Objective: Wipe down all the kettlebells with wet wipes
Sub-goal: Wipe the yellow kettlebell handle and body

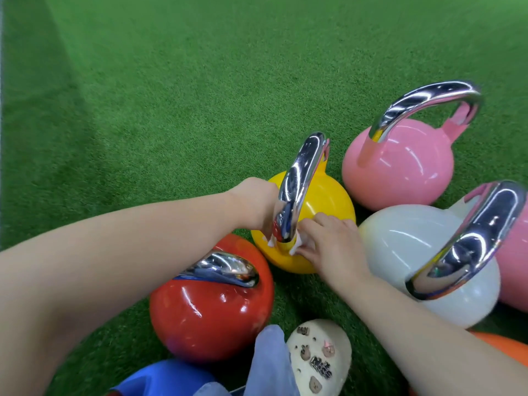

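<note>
- Both hands work a white wet wipe (297, 243) around the near base of the yellow kettlebell's chrome handle (300, 178), where the handle leg meets the yellow kettlebell (325, 207).
- Left hand (254, 204) reaches in from the left side of the handle; its fingers are hidden behind the chrome, so how far they curl cannot be told, though a scrap of white wipe shows just below them.
- Right hand (334, 247) lies on the yellow ball just right of the handle leg, fingers bent and pinching the bunched wipe against the yellow stem.
- Red kettlebell (211, 310) sits at lower left, glossy, its chrome handle pointing toward the camera, touching or nearly touching the yellow one.
- Blue kettlebell (168, 375) shows partly at the bottom edge.
- Cream clog (320, 358) studded with charms sits at bottom centre, beside a pale blue trouser leg (271, 364).
- Pink kettlebell (400, 164) stands upright beyond and to the right of the yellow one.
- White kettlebell (414, 247) stands at right, close to the right hand; a second pink kettlebell (514, 267) is behind it, and an orange kettlebell (503, 347) peeks out at lower right.
- All rest on green artificial turf (171, 81).
</note>
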### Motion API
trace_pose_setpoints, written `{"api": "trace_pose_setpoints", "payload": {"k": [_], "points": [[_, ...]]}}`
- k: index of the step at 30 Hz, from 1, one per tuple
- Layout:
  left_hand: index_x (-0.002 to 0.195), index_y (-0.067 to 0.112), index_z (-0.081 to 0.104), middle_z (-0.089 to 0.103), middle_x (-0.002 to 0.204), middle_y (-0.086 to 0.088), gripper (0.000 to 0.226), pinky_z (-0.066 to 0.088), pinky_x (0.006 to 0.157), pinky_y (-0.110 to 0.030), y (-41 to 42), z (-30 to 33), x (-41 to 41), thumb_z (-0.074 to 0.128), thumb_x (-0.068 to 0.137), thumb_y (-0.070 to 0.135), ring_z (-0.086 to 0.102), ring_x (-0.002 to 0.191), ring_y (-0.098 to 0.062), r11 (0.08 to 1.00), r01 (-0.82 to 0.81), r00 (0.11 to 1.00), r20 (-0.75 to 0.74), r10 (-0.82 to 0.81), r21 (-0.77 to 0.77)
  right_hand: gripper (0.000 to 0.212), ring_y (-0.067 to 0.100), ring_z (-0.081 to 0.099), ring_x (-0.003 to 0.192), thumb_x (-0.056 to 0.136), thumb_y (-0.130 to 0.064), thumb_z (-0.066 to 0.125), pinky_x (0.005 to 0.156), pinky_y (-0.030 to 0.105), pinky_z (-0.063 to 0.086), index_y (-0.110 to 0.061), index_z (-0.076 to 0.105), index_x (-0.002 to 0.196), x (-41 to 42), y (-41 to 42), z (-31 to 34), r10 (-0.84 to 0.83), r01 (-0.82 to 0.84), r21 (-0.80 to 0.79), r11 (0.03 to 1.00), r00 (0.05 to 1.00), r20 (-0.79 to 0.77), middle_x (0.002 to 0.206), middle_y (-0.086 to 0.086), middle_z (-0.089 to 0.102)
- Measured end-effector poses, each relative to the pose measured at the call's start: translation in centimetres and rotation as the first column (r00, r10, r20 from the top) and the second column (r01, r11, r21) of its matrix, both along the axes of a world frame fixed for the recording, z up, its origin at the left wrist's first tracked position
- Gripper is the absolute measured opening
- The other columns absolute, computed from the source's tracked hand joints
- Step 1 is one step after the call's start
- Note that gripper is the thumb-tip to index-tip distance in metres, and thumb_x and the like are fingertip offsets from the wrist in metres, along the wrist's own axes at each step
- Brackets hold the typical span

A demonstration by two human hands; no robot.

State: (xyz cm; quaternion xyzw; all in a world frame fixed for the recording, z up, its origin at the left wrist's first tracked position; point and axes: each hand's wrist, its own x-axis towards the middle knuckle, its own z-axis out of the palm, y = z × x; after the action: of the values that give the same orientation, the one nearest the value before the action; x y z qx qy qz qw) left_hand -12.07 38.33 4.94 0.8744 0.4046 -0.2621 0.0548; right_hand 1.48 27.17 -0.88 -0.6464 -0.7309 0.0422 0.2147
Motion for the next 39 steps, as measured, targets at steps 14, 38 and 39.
{"api": "trace_pose_setpoints", "payload": {"k": [14, 38, 39], "points": [[0.07, 0.026, 0.049, 0.063, 0.066, 0.001, 0.035, 0.054, 0.057, -0.034, -1.7, -0.3, -1.3, 0.081, 0.066, 0.039, 0.064, 0.063, -0.023, 0.785, -0.105, 0.896, 0.285, 0.34, -0.61, 0.085, 0.029, 0.059, 0.088, 0.038, -0.043, 0.09, 0.072, 0.037, 0.049, -0.015, 0.059, 0.112, -5.4, -3.1, -0.6, -0.292, 0.27, -0.125, 0.955, 0.931, -0.219, 0.1, 0.007, 0.058], [0.057, 0.016, 0.063, 0.058, 0.045, 0.011, 0.025, 0.04, 0.046, -0.01, 0.8, 1.4, -2.1, 0.074, 0.073, 0.001, 0.051, 0.041, 0.003, 0.757, -0.147, 0.832, 0.335, 0.443, -0.636, 0.022, 0.01, 0.034, 0.06, 0.068, -0.017, 0.079, 0.061, 0.028, 0.027, -0.003, 0.065, 0.058, -0.4, 1.3, 4.7, -0.109, -0.194, -0.335, 0.922, 0.7, -0.705, 0.061, 0.001, 0.041], [0.054, 0.017, 0.062, 0.058, 0.044, 0.011, 0.029, 0.04, 0.046, -0.009, 0.8, 1.6, -2.2, 0.072, 0.073, -0.002, 0.051, 0.041, 0.003, 0.751, -0.14, 0.821, 0.348, 0.452, -0.645, 0.017, 0.008, 0.036, 0.061, 0.07, -0.015, 0.078, 0.06, 0.026, 0.03, -0.008, 0.067, 0.058, -0.7, 1.0, 4.9, -0.153, -0.156, -0.322, 0.934, 0.64, -0.753, 0.062, 0.002, 0.045]]}}
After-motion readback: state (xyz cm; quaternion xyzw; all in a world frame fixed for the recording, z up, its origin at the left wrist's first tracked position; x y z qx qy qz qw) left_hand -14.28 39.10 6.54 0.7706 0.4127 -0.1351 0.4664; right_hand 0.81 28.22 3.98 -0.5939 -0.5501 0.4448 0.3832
